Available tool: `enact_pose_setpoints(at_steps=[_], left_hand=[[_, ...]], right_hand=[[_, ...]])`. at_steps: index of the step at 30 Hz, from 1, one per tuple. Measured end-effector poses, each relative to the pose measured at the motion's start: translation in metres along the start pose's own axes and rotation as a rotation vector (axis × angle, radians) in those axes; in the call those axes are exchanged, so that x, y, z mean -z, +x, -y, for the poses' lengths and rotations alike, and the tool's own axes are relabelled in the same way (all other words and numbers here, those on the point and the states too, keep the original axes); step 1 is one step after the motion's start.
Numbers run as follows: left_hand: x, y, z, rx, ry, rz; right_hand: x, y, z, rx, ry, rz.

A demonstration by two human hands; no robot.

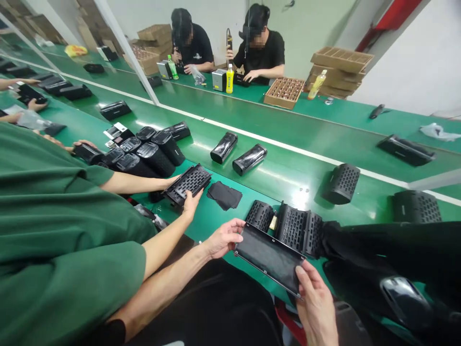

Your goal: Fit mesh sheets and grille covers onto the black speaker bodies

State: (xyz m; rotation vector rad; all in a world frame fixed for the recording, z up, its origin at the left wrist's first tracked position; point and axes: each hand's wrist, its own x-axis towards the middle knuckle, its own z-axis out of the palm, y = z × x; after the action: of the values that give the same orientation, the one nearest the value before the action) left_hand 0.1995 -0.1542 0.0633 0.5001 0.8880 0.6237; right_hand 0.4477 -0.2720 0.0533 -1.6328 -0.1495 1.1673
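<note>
Pinching opposite ends: black rectangular plastic panel (271, 258) is being held by left hand (224, 239) and right hand (314, 290), near perforated black plastic shells (292, 227); scuffing is probably being risked by any forward tilt.

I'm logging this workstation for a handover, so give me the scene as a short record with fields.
Left hand: holds one end of a black rectangular panel
Right hand: holds the panel's other end
Beyond panel: perforated black housings on green worktop
Left of housings: loosely stacked black sheets
Neighbour: co-worker's hands hold a perforated black shell
</note>
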Motion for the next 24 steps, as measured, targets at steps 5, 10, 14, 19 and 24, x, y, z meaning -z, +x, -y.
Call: enact_pose_setpoints(at_steps=[5, 10, 14, 19, 24], left_hand=[[0.002, 0.007, 0.000, -0.016, -0.044, 0.010], [0.004, 0.008, 0.000, 0.002, -0.111, 0.032], [0.007, 0.008, -0.002, 0.018, -0.120, 0.020], [0.012, 0.010, -0.003, 0.034, -0.064, -0.020], [0.013, 0.010, -0.003, 0.031, -0.079, -0.036]], right_hand=[[-0.006, 0.002, 0.006, -0.045, 0.032, -0.042], [-0.010, 0.003, 0.012, -0.077, -0.004, -0.055], [-0.016, 0.003, 0.015, -0.100, -0.017, -0.091], [-0.017, 0.009, 0.009, -0.063, -0.066, -0.044], [-0.014, 0.015, 0.002, -0.032, -0.117, -0.032]])
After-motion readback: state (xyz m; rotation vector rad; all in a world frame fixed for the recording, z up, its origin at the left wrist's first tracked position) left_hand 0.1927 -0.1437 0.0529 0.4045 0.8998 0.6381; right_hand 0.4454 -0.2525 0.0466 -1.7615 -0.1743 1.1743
